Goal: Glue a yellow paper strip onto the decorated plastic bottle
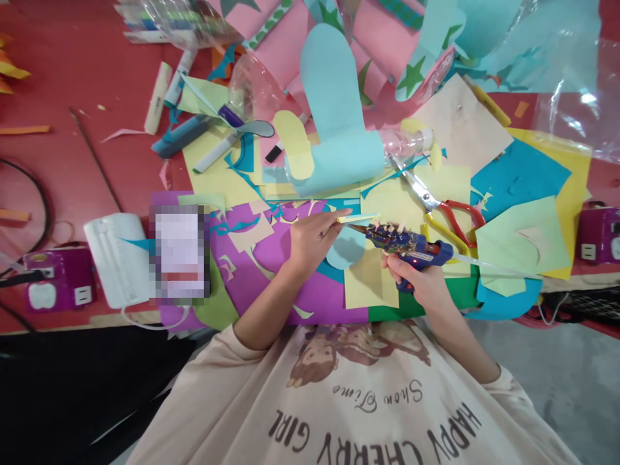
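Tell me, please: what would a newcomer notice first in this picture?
Probably the blue glue gun, its front crusted with debris, held near the centre by the right hand. Left of it, the left hand holds a thin pale strip. Beyond them, a pink bottle partly wrapped in light blue paper lies beside scissors.

A red table (92,71) stands above a grey floor (571,387).
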`<move>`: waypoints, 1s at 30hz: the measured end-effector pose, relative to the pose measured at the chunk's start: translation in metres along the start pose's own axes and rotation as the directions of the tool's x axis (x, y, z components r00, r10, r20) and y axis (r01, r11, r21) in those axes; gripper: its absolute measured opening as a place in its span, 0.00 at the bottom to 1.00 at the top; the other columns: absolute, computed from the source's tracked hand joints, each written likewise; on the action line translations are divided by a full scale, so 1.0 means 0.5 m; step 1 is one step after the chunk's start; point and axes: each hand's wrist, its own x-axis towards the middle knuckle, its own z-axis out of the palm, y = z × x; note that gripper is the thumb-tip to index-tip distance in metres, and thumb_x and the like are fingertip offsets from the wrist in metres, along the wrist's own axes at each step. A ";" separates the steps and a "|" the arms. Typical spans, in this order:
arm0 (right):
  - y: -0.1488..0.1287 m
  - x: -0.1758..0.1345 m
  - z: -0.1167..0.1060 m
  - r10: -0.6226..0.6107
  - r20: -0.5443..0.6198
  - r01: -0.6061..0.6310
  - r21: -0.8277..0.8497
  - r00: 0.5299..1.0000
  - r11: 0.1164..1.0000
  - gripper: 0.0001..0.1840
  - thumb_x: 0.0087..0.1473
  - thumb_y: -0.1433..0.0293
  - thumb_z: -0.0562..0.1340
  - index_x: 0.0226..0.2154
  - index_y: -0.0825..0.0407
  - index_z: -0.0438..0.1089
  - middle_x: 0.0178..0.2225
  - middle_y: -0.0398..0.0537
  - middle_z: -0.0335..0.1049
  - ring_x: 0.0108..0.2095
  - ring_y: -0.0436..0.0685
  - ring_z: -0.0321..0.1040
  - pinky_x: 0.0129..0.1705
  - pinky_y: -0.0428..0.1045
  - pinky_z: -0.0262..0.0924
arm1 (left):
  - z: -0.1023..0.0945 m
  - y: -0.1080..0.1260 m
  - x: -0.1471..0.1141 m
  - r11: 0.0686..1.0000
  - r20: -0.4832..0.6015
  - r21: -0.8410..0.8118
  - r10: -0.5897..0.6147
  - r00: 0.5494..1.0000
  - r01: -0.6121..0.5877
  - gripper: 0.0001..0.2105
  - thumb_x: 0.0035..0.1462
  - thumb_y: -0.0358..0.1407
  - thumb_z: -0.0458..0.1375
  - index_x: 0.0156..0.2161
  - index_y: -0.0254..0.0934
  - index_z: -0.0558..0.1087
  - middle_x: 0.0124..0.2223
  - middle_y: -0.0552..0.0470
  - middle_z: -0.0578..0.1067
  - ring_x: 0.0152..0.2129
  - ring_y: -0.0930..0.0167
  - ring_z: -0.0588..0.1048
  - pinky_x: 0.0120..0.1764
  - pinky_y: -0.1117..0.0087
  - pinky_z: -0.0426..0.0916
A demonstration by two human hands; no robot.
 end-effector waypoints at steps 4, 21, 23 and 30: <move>-0.007 0.002 0.014 -0.034 -0.041 0.032 -0.047 0.999 0.998 0.14 0.40 0.60 0.69 0.21 0.53 0.70 0.18 0.41 0.64 0.18 0.47 0.55 0.20 0.46 0.55 | 0.000 0.001 0.000 0.999 -0.007 0.006 0.037 0.999 -0.037 0.11 0.55 0.29 0.55 0.37 0.39 0.81 0.28 0.53 0.80 0.22 0.75 0.75 0.28 0.77 0.67; -0.010 0.009 0.021 -0.007 -0.055 0.001 -0.111 0.998 0.994 0.16 0.40 0.58 0.67 0.17 0.52 0.67 0.14 0.40 0.58 0.18 0.47 0.54 0.20 0.46 0.53 | 0.003 0.001 -0.002 0.995 -0.038 0.058 0.084 0.996 -0.082 0.12 0.56 0.28 0.54 0.38 0.39 0.81 0.28 0.53 0.80 0.22 0.75 0.75 0.26 0.77 0.66; -0.009 0.009 0.021 0.000 -0.056 -0.006 -0.115 0.998 0.993 0.16 0.40 0.58 0.67 0.17 0.52 0.67 0.14 0.40 0.59 0.18 0.48 0.54 0.20 0.47 0.53 | 0.003 0.001 -0.002 0.994 -0.046 0.051 0.104 0.994 -0.101 0.12 0.56 0.28 0.55 0.38 0.39 0.81 0.26 0.54 0.80 0.21 0.76 0.75 0.26 0.77 0.66; -0.007 0.010 0.020 0.000 -0.070 -0.008 -0.110 0.998 0.994 0.17 0.39 0.57 0.68 0.17 0.52 0.66 0.14 0.40 0.58 0.18 0.47 0.53 0.21 0.47 0.53 | 0.000 0.002 -0.004 0.993 -0.055 0.052 0.108 0.993 -0.105 0.12 0.57 0.29 0.55 0.39 0.39 0.80 0.27 0.55 0.80 0.23 0.76 0.76 0.28 0.78 0.68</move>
